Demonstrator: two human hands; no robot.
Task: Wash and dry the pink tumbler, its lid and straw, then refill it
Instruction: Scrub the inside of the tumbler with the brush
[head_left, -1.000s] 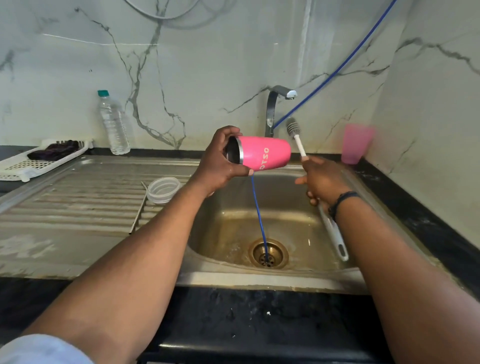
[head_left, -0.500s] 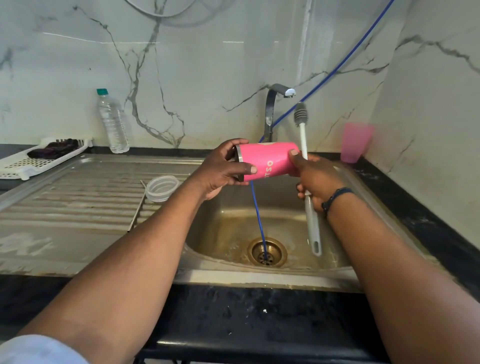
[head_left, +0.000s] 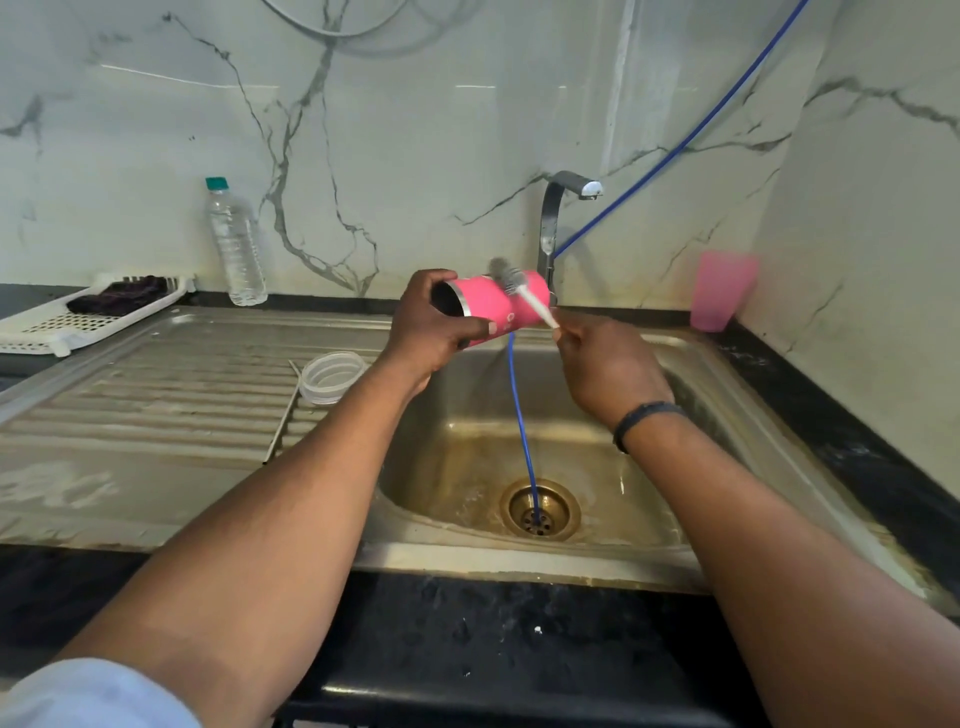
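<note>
Lying sideways over the sink basin (head_left: 691, 384): pink tumbler (head_left: 496, 306), gripped near its open rim by left hand (head_left: 431, 325); bottle brush (head_left: 519, 291) bristles against its wall, handle pinched in right hand (head_left: 608, 369); clear lid (head_left: 332, 375) and straw (head_left: 283, 410) resting on drainboard (head_left: 156, 395)

The tumbler (head_left: 496, 306) is held on its side above the sink (head_left: 519, 457), before the tap (head_left: 553, 228). A lid (head_left: 332, 376) and straw (head_left: 280, 415) lie on the drainboard (head_left: 156, 395) to the left; a bottle (head_left: 236, 244) stands behind it.
</note>
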